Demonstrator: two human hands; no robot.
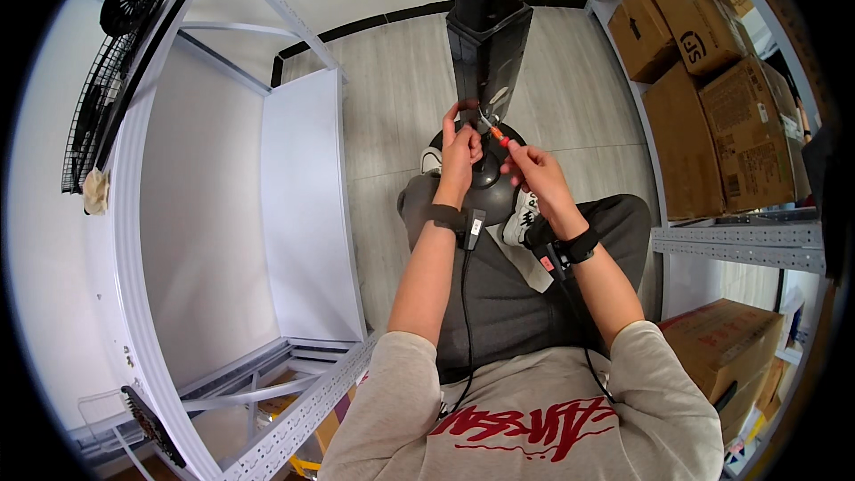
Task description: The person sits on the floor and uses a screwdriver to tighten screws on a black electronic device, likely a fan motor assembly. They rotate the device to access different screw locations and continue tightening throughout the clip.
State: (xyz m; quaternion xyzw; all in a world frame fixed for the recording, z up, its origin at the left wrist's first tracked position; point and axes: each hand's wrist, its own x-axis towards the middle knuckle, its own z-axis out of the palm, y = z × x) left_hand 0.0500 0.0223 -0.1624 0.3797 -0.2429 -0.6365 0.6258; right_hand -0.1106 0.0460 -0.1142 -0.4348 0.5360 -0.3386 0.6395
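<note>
Low in front of me stands a tall black column [484,58] on a round dark base [485,176]. My right hand [537,173] grips a screwdriver [500,134] by its red and orange handle, and its tip points up and left at the column's lower end. Close beside that tip is my left hand [458,153]. Its index finger reaches along the column's lower part, while the other fingers are curled in. Whatever they pinch is too small or hidden to name.
My crossed legs and shoes [520,218] surround the base. A white metal shelf [307,205] rises at left, with a black wire basket [98,98] above. Cardboard boxes [681,138] fill the right rack. Cables [466,312] run from both wrist straps.
</note>
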